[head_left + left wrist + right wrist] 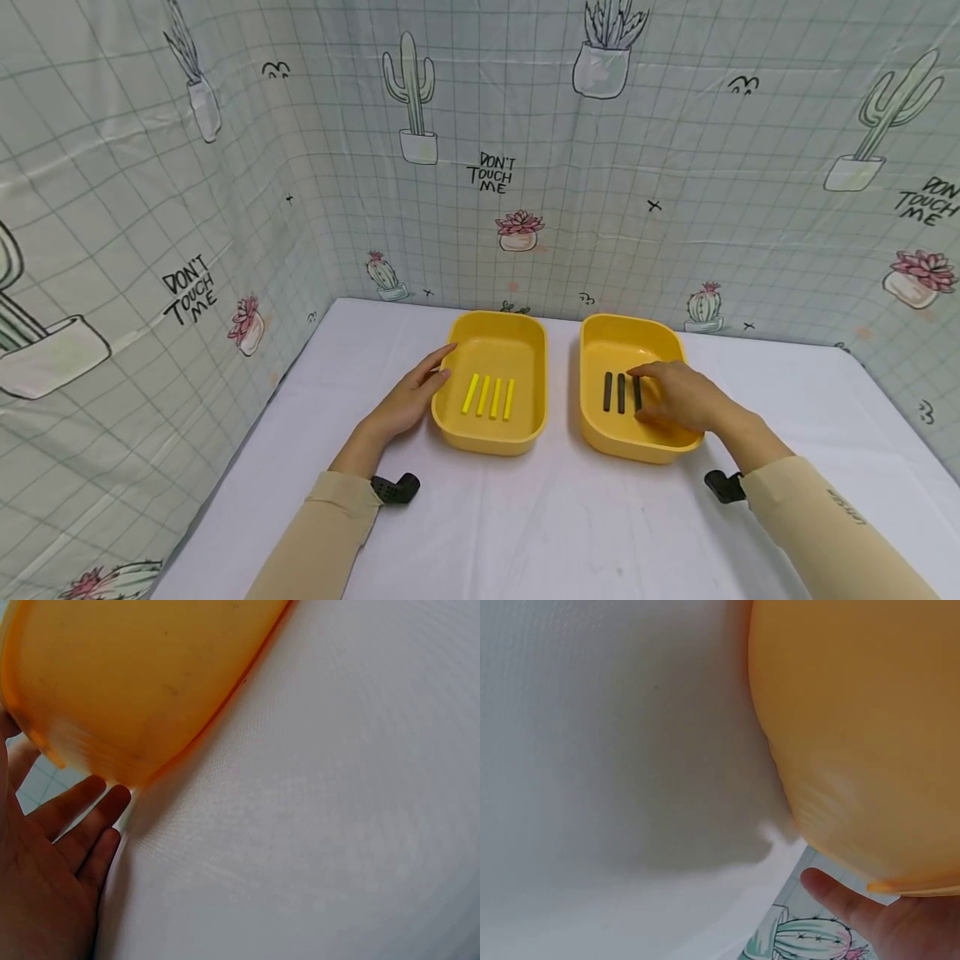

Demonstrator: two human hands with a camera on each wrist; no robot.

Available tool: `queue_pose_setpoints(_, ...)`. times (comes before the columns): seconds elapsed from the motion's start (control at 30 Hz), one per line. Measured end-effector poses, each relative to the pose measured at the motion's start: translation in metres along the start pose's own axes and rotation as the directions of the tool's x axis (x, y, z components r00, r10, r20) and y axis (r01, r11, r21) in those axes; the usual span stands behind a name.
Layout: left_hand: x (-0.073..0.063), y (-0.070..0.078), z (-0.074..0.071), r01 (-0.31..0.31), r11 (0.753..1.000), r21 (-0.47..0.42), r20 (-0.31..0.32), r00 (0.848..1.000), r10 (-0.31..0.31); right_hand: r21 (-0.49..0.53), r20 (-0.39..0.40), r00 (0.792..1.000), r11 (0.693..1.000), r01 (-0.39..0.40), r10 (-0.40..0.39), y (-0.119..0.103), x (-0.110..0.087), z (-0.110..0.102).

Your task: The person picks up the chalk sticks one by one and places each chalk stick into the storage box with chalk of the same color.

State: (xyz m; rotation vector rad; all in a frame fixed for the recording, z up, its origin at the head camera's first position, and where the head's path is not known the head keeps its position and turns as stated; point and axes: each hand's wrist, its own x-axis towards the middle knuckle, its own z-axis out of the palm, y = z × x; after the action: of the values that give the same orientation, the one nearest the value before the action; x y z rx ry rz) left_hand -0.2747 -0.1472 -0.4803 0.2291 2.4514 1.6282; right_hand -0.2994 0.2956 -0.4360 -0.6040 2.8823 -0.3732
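Observation:
My left hand (408, 398) rests against the left side of a yellow-orange plastic tray (491, 442), fingers fairly straight at its rim. Several bright yellow sticks (486, 396) lie side by side in that tray. In the left wrist view, the fingers (94, 817) spread beside the tray wall. My right hand (681, 392) reaches into a second tray (633, 327) of the same kind. Its index finger and thumb pinch a black stick (637, 392) at its two ends. Two more black sticks (614, 392) lie to its left. The palm hides part of the tray floor.
Both trays stand on a white-covered table (562, 525), with a narrow gap between them. Behind and to the left hangs a grid-patterned cloth (570, 167) printed with cacti. A black wrist device (396, 488) sits at the left cuff, another (724, 486) at the right.

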Motion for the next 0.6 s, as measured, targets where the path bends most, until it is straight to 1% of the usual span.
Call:
queue_pose_setpoints(0.13, 0.0008, -0.0006, 0.0004, -0.002, 1.0, -0.004, 0.01, 1.0, 0.002, 0.005, 0.009, 1.0, 1.0, -0.002, 0.002, 0.001, -0.0002, -0.0003)
queue_pose_setpoints(0.37, 0.0005, -0.0033, -0.0006, 0.006, 1.0, 0.007, 0.001, 1.0, -0.006, 0.015, -0.012, 1.0, 1.0, 0.01, -0.01, 0.0004, -0.0005, -0.0008)
queue_pose_setpoints(0.43, 0.0009, -0.0044, -0.0015, 0.007, 1.0, 0.005, 0.0, 1.0, -0.007, 0.026, -0.029, 1.0, 1.0, 0.011, -0.01, -0.0008, -0.0005, -0.0024)
queue_pose_setpoints(0.6, 0.0029, -0.0063, -0.0035, -0.017, 1.0, 0.009, 0.002, 1.0, 0.017, 0.039, -0.085, 0.996, 0.999, 0.024, -0.021, -0.0048, -0.0006, -0.007)
